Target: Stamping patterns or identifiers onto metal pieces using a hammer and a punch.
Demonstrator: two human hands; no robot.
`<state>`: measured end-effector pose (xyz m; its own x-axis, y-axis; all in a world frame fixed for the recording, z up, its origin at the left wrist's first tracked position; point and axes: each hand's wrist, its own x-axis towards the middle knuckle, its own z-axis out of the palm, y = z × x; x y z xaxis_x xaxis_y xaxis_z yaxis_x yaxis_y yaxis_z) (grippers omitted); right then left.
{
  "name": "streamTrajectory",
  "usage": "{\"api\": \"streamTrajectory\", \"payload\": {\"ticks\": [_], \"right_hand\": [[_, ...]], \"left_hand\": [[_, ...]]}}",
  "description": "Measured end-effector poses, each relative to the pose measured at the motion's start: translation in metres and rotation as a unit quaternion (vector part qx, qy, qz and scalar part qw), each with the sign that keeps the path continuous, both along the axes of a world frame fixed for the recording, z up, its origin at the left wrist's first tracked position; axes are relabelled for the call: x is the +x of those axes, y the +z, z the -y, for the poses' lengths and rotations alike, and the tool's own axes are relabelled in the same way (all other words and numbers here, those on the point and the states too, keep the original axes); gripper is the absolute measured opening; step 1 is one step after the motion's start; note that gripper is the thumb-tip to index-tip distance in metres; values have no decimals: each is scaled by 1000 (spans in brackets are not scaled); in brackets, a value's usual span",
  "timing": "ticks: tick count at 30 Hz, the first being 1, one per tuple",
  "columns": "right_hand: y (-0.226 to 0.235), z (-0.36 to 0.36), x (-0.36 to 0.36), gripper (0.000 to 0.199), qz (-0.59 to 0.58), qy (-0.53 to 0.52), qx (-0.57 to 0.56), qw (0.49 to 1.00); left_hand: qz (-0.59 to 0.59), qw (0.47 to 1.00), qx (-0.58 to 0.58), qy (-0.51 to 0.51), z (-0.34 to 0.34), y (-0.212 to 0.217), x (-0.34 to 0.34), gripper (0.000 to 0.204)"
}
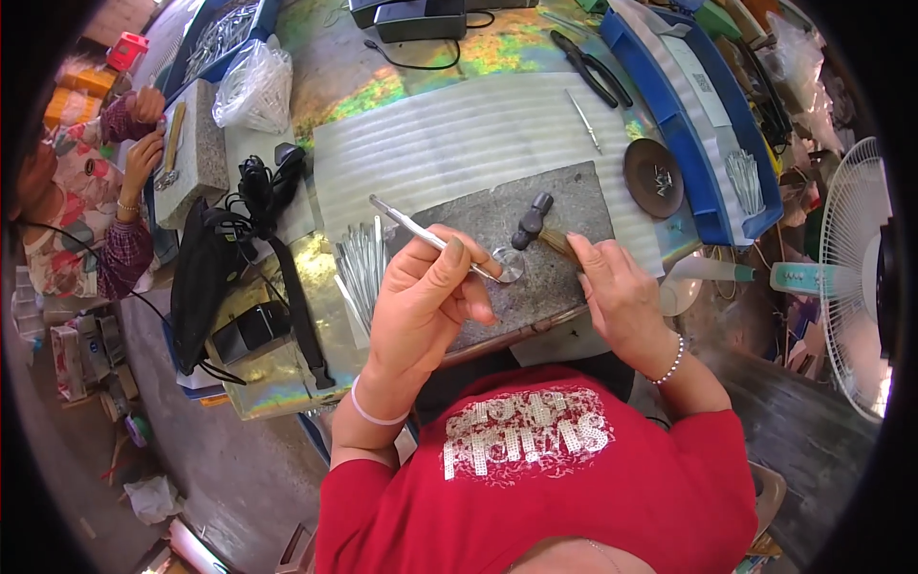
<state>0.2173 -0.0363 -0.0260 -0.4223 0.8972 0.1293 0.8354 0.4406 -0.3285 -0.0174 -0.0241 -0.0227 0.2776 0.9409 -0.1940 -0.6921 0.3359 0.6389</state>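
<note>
My left hand pinches a silver metal punch, which slants with its far end up and left and its lower end by a small round metal disc. The disc lies on a dark grey stone slab, close to my left fingertips. My right hand closes around the wooden handle of a small hammer. Its dark head is over the slab, just right of the disc. Beside my left hand lies a bundle of thin silver rods.
Round brown dish with small metal pieces, black-handled pliers and a blue tray stand right. White foam sheet covers the table behind the slab. A black bag lies left; another person's hands work beyond. A fan stands right.
</note>
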Motion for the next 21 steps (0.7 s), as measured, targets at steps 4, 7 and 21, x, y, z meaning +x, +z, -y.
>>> {"api": "streamTrajectory", "payload": {"ticks": [4,7,21], "right_hand": [[8,-32,12,41,-49,34,-6,998],[-11,-92,34,31,-109,-56,-17,992],[-38,-201,35,19,-2,-95,12,995]], "left_hand": [[-87,996,6,8,1,1,-1,27],[-180,983,48,-2,5,2,-1,39],[-221,973,40,-60,11,8,-4,21]]}}
